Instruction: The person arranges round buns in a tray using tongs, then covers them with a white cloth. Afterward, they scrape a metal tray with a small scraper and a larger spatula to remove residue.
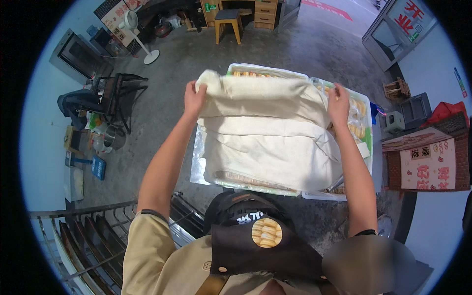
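Note:
A large cream cloth (265, 137) lies over a pair of white trays that stand side by side in front of me. My left hand (194, 101) grips its far left corner, and my right hand (338, 105) pinches its far right edge, so the far part is lifted in a fold. Rows of golden baked pastries show in the left tray (231, 68) past the cloth's far edge. More pastries (357, 120), some in clear wrapping, show in the right tray (370, 147) beside my right forearm. The cloth hides most of what the trays hold.
A metal table edge (197, 162) shows left of the trays. Farther off stand a white fan (130, 20), a stool (228, 22) and a dark chair (115, 96). To the right is a wicker-edged display box (427, 160); at lower left, a metal rack (93, 236) holds trays.

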{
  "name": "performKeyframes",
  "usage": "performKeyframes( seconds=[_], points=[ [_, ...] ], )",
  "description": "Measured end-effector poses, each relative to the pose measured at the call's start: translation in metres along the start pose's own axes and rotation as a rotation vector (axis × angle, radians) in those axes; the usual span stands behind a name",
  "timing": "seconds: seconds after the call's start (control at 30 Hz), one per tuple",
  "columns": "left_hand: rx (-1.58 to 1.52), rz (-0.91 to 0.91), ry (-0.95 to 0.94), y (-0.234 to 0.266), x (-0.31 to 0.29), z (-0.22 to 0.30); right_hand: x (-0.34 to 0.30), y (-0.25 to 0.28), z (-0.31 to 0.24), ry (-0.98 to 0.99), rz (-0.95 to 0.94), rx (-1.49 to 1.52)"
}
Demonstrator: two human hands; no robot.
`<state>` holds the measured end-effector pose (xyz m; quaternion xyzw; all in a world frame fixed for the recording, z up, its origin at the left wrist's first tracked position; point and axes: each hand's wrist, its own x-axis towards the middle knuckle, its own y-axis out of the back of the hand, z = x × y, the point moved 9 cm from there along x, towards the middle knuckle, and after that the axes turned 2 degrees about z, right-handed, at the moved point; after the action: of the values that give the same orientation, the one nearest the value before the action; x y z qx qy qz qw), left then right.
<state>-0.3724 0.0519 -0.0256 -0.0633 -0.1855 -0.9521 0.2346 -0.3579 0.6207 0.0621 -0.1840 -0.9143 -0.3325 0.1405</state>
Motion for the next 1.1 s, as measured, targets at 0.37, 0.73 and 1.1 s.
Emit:
performKeyframes(
  seconds=[0.37, 0.73, 1.1],
  points=[
    [0.441, -0.254, 0.281, -0.064, -0.031, -0.087, -0.045, -0.060, 0.085, -0.031, -0.172, -0.295],
    [0.049, -0.514, 0.622, -0.144, 0.052, -0.126, 0.077, -0.122, 0.115, 0.073, -0.138, -0.647],
    [0.099, 0.161, -0.304, -0.104, 0.080, -0.004, 0.099, -0.083, 0.064, 0.292, 0.097, -0.480]
  ],
)
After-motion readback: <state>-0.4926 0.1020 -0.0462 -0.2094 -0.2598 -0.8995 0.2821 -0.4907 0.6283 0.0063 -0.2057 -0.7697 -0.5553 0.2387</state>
